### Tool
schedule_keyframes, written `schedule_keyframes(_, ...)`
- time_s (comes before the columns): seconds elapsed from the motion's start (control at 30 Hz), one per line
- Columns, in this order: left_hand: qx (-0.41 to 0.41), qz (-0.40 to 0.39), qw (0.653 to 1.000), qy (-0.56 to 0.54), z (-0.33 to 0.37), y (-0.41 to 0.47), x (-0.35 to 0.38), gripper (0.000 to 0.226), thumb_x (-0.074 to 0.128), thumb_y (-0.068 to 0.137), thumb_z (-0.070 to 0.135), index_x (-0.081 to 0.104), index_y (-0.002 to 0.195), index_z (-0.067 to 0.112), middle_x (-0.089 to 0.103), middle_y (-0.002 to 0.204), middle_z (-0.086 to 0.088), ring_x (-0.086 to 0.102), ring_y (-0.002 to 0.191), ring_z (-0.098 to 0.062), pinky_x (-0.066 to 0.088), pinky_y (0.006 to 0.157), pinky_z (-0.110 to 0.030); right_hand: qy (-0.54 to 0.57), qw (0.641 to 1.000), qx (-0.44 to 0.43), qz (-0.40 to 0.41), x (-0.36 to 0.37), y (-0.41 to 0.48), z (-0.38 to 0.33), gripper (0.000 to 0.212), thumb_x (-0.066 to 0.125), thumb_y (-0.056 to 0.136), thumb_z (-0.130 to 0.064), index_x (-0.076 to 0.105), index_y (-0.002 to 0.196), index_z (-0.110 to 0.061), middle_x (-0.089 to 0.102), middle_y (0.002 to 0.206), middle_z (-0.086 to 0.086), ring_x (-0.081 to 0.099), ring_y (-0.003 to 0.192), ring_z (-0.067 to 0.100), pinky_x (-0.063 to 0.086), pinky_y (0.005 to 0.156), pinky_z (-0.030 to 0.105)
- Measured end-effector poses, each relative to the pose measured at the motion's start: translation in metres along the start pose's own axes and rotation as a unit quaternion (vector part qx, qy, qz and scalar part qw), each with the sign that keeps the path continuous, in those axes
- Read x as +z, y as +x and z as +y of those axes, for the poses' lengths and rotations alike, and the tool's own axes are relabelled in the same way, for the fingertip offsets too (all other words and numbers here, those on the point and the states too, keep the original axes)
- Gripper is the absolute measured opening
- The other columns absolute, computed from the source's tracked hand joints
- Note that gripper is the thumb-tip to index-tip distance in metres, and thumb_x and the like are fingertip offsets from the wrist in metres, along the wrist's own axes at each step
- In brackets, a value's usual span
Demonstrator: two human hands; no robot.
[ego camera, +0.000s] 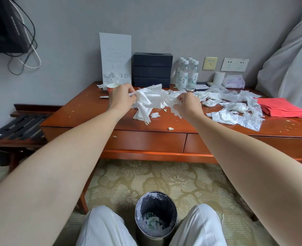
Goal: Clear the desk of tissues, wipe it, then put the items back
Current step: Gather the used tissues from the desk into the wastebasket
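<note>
Left hand [122, 97] and right hand [188, 105] both pinch a bunch of crumpled tissues [150, 100], lifted just above the wooden desk [86, 114]. More tissues lie to the right, beside a red cloth [281, 107]. Lined bin [156, 215] stands between the knees.

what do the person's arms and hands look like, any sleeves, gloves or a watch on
The left arm and right arm show no sleeves as far up as the view reaches. The left hand and right hand wear no gloves, and no watch or bracelet shows at either wrist. The only clothing in view is white trousers over the knees.
</note>
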State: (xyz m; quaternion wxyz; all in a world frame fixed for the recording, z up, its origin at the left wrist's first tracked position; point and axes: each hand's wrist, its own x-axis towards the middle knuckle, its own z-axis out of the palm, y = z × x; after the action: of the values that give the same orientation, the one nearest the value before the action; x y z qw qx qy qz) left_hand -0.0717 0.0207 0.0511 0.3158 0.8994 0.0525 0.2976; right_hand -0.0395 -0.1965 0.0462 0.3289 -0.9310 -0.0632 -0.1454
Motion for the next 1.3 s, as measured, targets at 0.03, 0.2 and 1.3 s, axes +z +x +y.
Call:
schedule_keyframes(0.03,0.003,0.001,1.0,-0.001,0.001,-0.003,-0.002,0.004,0.061,0.091,0.013,0.065,0.091,0.015,0.068,0.099,-0.002,0.057,0.089,-0.019,0.041,0.071,-0.029,0.0,1.0,-0.002,0.0,-0.001,-0.004,-0.001,0.011,0.059,0.091,-0.01,0.065,0.1,-0.007,0.062,0.088,0.011,0.058,0.08,0.028,0.039,0.063,0.027)
schedule_keyframes(0.2,0.017,-0.002,1.0,-0.007,0.009,-0.031,-0.016,0.007,0.06,0.089,0.012,0.067,0.092,0.013,0.065,0.094,0.0,0.056,0.087,-0.019,0.041,0.069,-0.029,-0.004,1.0,-0.01,0.003,-0.009,-0.031,-0.003,0.01,0.062,0.089,-0.01,0.066,0.098,-0.009,0.066,0.089,0.012,0.061,0.083,0.029,0.04,0.064,0.027)
schedule_keyframes(1.3,-0.106,-0.226,0.968,0.012,-0.106,-0.22,0.141,0.01,0.061,0.083,0.014,0.062,0.076,0.022,0.068,0.086,-0.001,0.061,0.083,-0.025,0.05,0.07,-0.037,-0.042,0.975,0.118,-0.183,0.149,-0.177,0.151,0.017,0.058,0.087,-0.008,0.064,0.102,-0.006,0.064,0.094,0.009,0.058,0.087,0.03,0.046,0.067,0.032)
